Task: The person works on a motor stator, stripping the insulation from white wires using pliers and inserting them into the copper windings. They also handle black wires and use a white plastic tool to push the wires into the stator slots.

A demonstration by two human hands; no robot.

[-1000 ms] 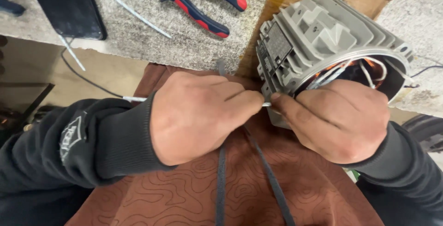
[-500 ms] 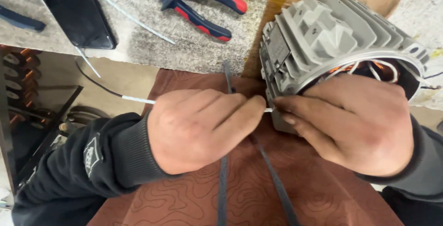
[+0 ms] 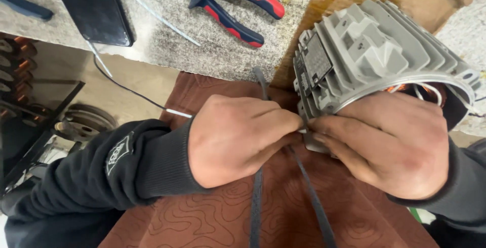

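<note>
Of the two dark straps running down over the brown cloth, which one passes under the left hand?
The left strap: it runs straight up the brown cloth, vanishes under the left hand and reappears above it. The right strap slants toward the grey motor housing instead.

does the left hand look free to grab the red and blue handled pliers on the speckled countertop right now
Probably not at once. The left hand is closed, pinching something small against the right hand at the grey ribbed motor housing. The red and blue handled pliers lie unobstructed on the speckled countertop, but it would have to let go first.

Both hands, left [image 3: 238, 139] and right [image 3: 390, 144], fingertips pinched together beside grey finned motor housing [image 3: 369, 55]
</note>
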